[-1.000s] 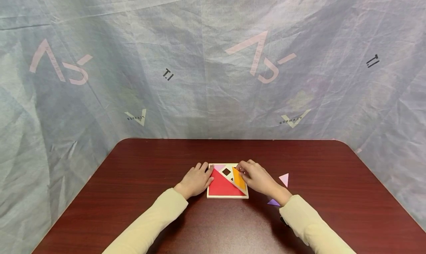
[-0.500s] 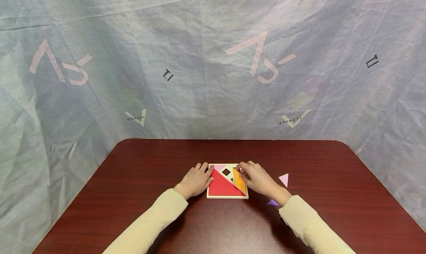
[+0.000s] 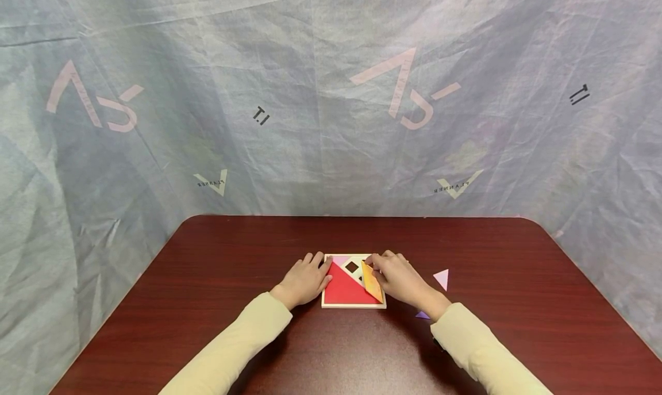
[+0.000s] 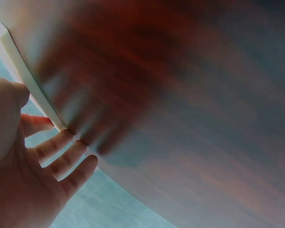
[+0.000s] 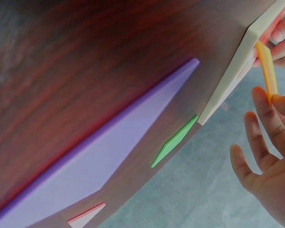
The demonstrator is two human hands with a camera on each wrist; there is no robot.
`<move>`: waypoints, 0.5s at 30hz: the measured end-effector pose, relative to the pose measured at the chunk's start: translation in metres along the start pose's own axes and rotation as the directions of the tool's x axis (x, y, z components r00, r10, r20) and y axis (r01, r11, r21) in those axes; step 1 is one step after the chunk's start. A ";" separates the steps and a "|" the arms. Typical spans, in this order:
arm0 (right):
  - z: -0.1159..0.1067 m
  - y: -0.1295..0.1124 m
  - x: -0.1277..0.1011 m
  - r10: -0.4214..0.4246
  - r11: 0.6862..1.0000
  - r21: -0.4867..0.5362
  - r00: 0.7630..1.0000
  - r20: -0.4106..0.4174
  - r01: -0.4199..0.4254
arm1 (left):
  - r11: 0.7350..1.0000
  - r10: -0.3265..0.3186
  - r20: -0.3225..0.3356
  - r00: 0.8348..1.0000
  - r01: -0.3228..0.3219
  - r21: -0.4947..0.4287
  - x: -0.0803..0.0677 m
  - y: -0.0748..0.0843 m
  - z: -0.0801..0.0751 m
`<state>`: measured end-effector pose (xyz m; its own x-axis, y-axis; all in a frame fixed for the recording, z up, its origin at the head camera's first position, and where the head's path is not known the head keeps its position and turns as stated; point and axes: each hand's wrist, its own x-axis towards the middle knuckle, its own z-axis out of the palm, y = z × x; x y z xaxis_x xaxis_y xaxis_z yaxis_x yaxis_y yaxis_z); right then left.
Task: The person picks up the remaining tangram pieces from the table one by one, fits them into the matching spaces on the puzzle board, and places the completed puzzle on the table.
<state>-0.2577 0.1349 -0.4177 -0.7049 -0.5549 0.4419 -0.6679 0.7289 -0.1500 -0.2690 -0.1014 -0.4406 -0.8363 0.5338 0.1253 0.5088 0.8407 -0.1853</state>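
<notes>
The orange triangle stands tilted over the right half of the wooden puzzle tray, its lower edge at the tray and its upper edge lifted, pinched between thumb and fingertips of the right hand. The other fingers of that hand are spread loosely. The left hand lies flat at the tray's left edge, fingers straight and close together, bracing it. Inside, a red triangle fills the near left, with a small pink piece at the far corner.

To seat the piece well, I judge the long edge should run along the red triangle's diagonal before it is lowered flat, while the braced tray is held steady.

A pink triangle, a purple piece and a green piece lie loose on the dark red table. The right wrist hides most of the purple piece from the head view; the left wrist view is blurred.
</notes>
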 end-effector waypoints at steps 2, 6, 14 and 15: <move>0.000 0.000 0.000 0.000 1.000 -0.011 1.000 0.001 0.000 | 1.000 0.000 -0.003 1.000 0.000 -0.002 0.000 0.000 0.000; 0.002 0.001 0.000 -0.001 1.000 -0.023 1.000 0.007 0.001 | 1.000 -0.001 -0.005 1.000 0.001 0.002 0.000 0.000 0.000; 0.004 0.001 -0.002 0.036 0.999 -0.032 0.998 0.049 -0.035 | 1.000 -0.001 -0.002 1.000 0.001 -0.006 0.000 0.000 0.000; 0.004 0.001 -0.002 0.039 0.999 -0.035 0.998 0.053 -0.038 | 1.000 -0.001 -0.001 1.000 0.001 -0.008 0.000 0.000 0.000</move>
<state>-0.2581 0.1348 -0.4226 -0.7422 -0.5461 0.3885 -0.6322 0.7629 -0.1354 -0.2684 -0.1013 -0.4405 -0.8367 0.5329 0.1264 0.5096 0.8420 -0.1769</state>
